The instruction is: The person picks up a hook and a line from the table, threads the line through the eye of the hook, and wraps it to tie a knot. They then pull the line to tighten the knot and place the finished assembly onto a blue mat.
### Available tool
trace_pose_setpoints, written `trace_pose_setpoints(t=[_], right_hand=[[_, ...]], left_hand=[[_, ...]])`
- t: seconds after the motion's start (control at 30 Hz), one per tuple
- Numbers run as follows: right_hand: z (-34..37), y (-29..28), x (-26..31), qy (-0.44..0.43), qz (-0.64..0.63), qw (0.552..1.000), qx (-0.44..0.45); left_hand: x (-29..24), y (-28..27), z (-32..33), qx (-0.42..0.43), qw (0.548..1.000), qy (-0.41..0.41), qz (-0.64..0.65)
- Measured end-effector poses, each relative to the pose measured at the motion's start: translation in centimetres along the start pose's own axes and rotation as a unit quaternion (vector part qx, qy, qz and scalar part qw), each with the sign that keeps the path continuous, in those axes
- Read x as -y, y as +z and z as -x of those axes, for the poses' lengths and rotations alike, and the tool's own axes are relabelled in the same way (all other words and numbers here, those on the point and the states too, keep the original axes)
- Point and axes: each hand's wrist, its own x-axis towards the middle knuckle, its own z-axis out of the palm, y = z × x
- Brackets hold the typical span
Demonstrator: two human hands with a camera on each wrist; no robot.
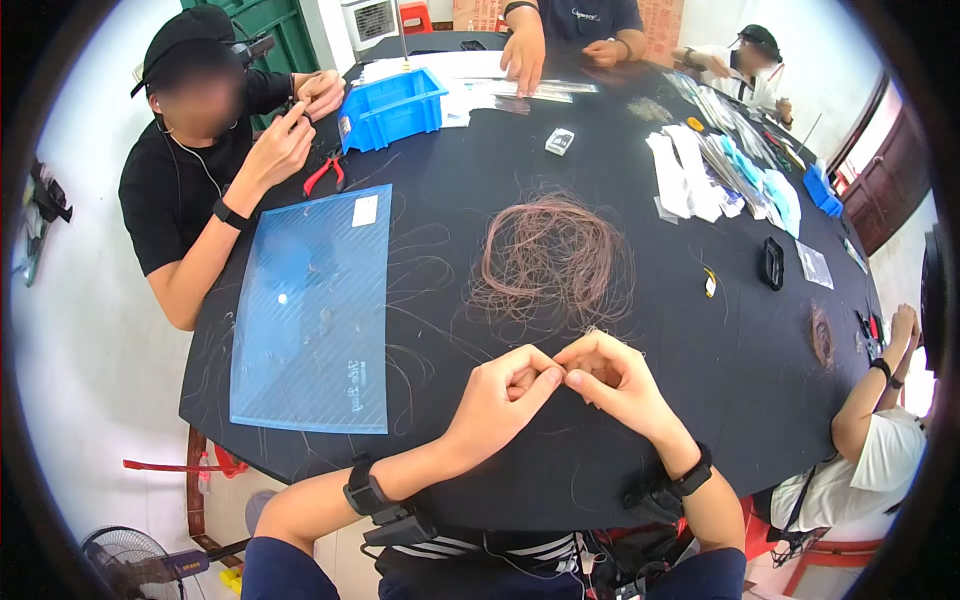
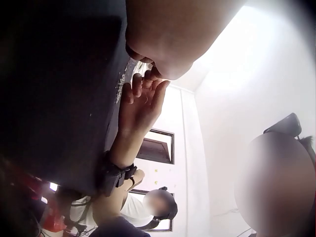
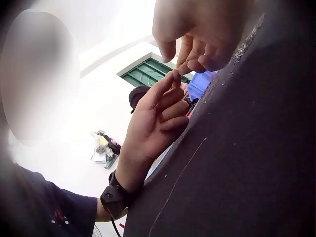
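1. Dark sleeves [image 1: 705, 572], lower edge; 2 forearms extend over the black table [image 1: 740, 400].
2. Left hand [image 1: 505, 395]: thumb and index tips together; whether they pinch anything cannot be told.
3. Right hand [image 1: 620, 385]: fingers loosely bent, thumb apart from index in the right wrist view, fingertips meeting the left hand's.
4. Hair [image 1: 550, 258]: loose brown coil on the table, just beyond the 2 hands.
5. Strand [image 3: 178, 180]: 1 thin line along the table.
6. Blue file bag [image 1: 310, 310]: flat, left of the hair; pliers [image 1: 325, 175] beyond.
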Motion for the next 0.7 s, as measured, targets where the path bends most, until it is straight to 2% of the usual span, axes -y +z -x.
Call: trace_pose_setpoints(t=[0.13, 0.43, 0.53, 0.7], right_hand=[[0.0, -0.3, -0.9, -0.036, 0.045, 0.998, -0.017], [-0.1, -0.4, -1.2, -0.072, 0.050, 0.996, -0.025], [0.1, -0.7, -0.7, -0.015, 0.059, 0.998, 0.001], [0.1, -0.7, -0.1, -0.013, 0.061, 0.998, 0.002]], left_hand=[[-0.1, 0.1, 0.1, 0.007, 1.000, -0.008, -0.003], [-0.2, 0.1, 0.3, 0.033, 0.999, -0.031, -0.019], [-0.2, 0.0, 0.3, 0.037, 0.999, -0.031, -0.022], [-0.2, 0.1, 0.3, 0.040, 0.999, -0.033, -0.006]])
